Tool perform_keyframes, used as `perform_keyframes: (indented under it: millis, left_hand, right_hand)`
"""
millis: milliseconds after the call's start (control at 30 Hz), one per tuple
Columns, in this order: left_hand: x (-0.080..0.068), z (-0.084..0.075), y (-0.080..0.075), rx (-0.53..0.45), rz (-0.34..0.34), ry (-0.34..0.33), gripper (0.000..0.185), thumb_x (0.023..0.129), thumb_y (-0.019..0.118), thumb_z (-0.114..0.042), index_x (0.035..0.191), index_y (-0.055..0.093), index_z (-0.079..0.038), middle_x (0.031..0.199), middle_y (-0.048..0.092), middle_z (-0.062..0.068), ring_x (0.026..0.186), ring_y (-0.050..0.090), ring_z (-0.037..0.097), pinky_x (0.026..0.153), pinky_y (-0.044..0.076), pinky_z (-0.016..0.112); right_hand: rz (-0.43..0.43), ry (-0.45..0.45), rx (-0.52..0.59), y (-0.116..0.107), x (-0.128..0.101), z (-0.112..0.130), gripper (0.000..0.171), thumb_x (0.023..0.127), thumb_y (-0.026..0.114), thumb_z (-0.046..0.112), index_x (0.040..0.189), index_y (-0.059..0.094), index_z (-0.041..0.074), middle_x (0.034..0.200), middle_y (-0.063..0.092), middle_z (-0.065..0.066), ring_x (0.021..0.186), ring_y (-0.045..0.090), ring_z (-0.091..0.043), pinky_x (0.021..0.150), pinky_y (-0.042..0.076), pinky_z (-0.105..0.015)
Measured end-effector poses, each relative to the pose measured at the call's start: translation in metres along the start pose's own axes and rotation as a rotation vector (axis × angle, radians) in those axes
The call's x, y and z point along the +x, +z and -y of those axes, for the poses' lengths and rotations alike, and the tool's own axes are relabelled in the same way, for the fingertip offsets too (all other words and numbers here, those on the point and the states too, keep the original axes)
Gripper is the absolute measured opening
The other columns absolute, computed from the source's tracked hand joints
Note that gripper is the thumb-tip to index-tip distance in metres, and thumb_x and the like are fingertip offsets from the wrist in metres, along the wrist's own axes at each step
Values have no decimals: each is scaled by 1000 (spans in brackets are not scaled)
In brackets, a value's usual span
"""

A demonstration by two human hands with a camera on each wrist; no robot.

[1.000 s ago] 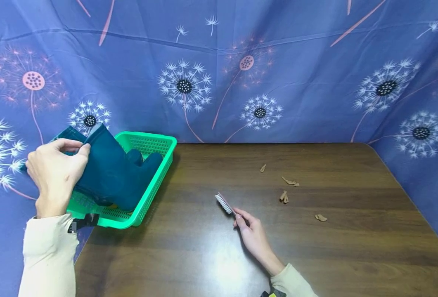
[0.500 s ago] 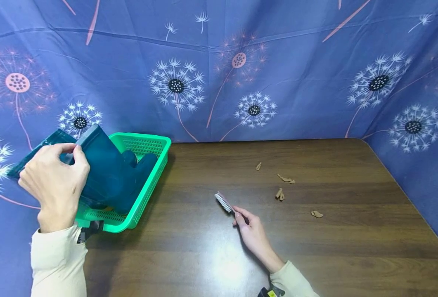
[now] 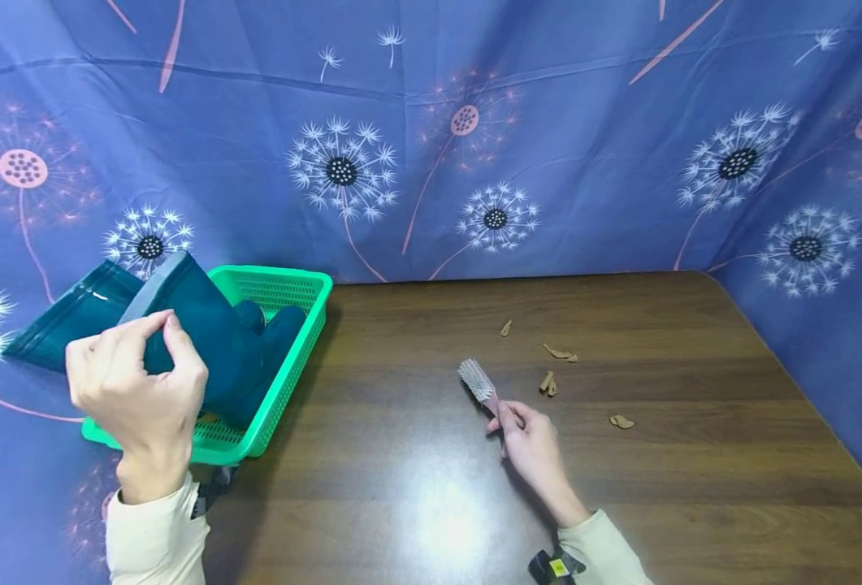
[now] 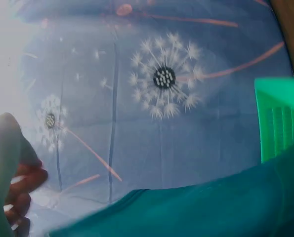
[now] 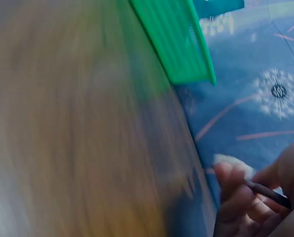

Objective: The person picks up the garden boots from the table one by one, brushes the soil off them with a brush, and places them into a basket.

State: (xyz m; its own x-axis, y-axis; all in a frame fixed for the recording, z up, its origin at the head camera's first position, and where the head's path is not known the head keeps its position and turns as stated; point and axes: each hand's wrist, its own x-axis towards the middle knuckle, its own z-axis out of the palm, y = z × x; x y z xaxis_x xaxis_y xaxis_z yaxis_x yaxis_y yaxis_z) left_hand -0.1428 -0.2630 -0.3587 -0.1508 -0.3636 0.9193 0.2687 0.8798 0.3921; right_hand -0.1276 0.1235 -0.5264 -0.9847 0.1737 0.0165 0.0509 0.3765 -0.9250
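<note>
A pair of dark teal rubber boots (image 3: 207, 341) lies in a green plastic basket (image 3: 288, 398), one shaft leaning out over the left side. My left hand (image 3: 141, 386) is in front of the shafts in the head view, thumb and forefinger loosely curled with nothing visible between them. In the left wrist view its fingers (image 4: 25, 187) stand apart from the teal rubber. My right hand (image 3: 536, 447) grips the handle of a scrub brush (image 3: 478, 379) above the table, with the pale bristles visible. In the right wrist view the dark handle (image 5: 268, 192) runs through the fingers.
Several small brown flakes (image 3: 550, 383) lie scattered on the wooden table (image 3: 657, 341), right of the brush. A blue curtain with dandelion prints (image 3: 584, 146) hangs behind the table and along its sides.
My left hand has let go of the boot tops and moved right and down towards me. My right hand has shifted right and turned the brush so its bristles show more.
</note>
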Motion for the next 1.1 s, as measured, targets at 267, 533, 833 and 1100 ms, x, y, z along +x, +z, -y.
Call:
perform_keyframes:
  millis: [267, 533, 833, 1100]
  left_hand:
    - [-38, -11, 8, -250, 57, 194, 20, 90, 74, -15, 86, 82, 3, 79, 77, 21, 72, 62, 47, 71, 43, 47]
    - [-83, -13, 20, -389, 244, 304, 14, 88, 73, -10, 88, 82, 1, 77, 78, 15, 65, 63, 35, 64, 46, 41]
    - [-114, -17, 31, -432, 429, 345, 15, 91, 71, -9, 95, 83, -2, 81, 79, 10, 69, 66, 27, 61, 50, 37]
    - [-132, -34, 42, -418, 583, 314, 16, 89, 74, 0, 102, 82, -3, 82, 79, 8, 71, 66, 23, 63, 51, 36]
  right_hand:
    - [-130, -98, -397, -15, 6, -5, 18, 99, 74, 28, 91, 83, 15, 76, 80, 5, 63, 69, -14, 65, 52, -42]
    - [-102, -175, -651, -25, 17, -1, 19, 90, 85, 38, 77, 83, 24, 81, 81, -10, 71, 75, -42, 51, 46, -47]
    - [-36, -143, -655, -32, 23, -4, 15, 88, 86, 35, 83, 85, 22, 93, 82, -14, 81, 76, -44, 62, 52, -54]
    - [-129, -270, -483, -44, 28, 1, 12, 96, 80, 22, 96, 86, 13, 92, 83, -9, 79, 77, -30, 70, 56, -53]
